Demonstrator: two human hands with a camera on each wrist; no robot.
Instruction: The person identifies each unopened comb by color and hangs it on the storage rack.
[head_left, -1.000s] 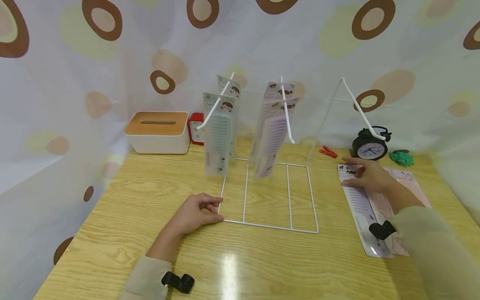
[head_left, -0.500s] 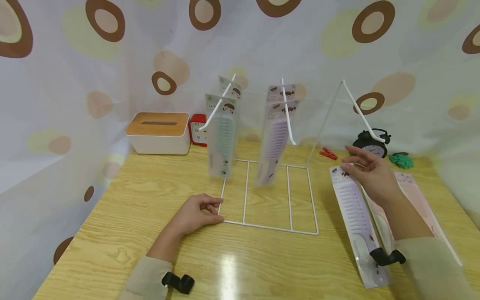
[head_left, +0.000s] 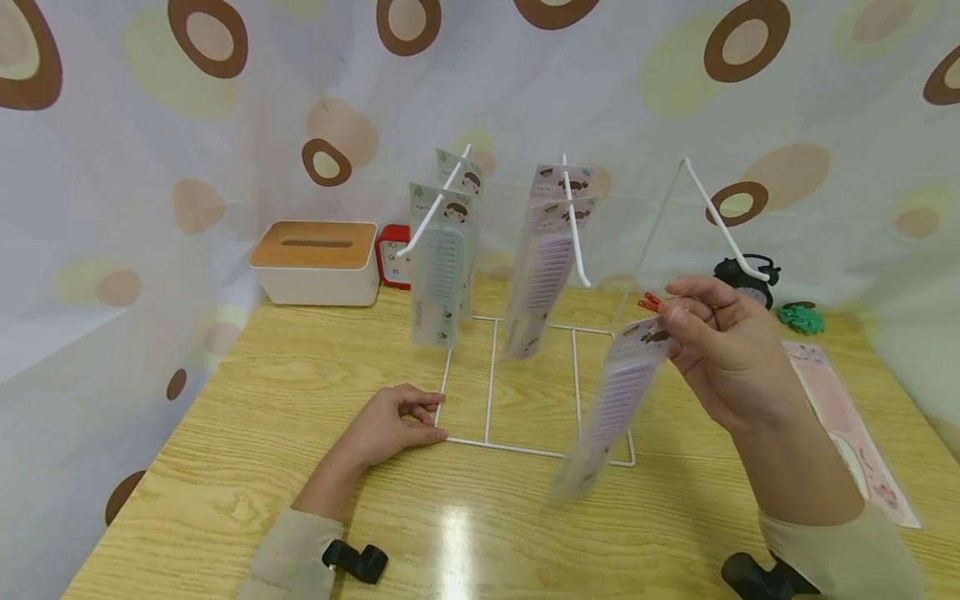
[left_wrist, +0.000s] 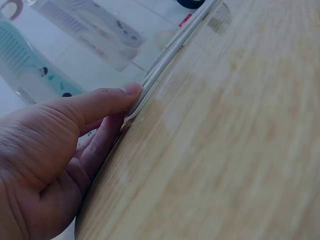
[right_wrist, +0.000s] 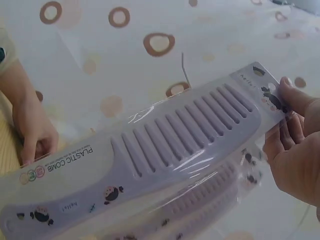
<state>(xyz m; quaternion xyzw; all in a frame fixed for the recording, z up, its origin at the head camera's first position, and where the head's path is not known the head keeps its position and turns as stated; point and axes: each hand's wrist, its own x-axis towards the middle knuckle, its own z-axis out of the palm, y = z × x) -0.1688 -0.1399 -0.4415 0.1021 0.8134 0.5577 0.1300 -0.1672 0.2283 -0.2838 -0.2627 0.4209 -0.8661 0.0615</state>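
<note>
A white wire display rack (head_left: 517, 449) stands mid-table. My left hand (head_left: 393, 423) pinches its front left base corner; in the left wrist view the thumb lies over the wire (left_wrist: 162, 64). In my right hand (head_left: 738, 367) is a packaged purple comb (head_left: 621, 387), pinched at the card's top end and slanting down to the left, over the base's front right part. The right wrist view shows this comb (right_wrist: 185, 135) in clear wrapping. Packaged green combs (head_left: 441, 267) hang on the left hook, purple ones (head_left: 547, 267) on the middle hook. The right hook (head_left: 711, 202) is bare.
On the right lies a pink comb package (head_left: 866, 437), partly behind my forearm. Along the back are a tissue box (head_left: 322, 285), a red clock (head_left: 393, 258), a red clip (head_left: 648, 302), a black alarm clock (head_left: 753, 292) and a green hair tie (head_left: 801, 318).
My right hand has lifted the purple comb package off the table and carried it left towards the rack. The left hand has stayed on the rack's corner.
</note>
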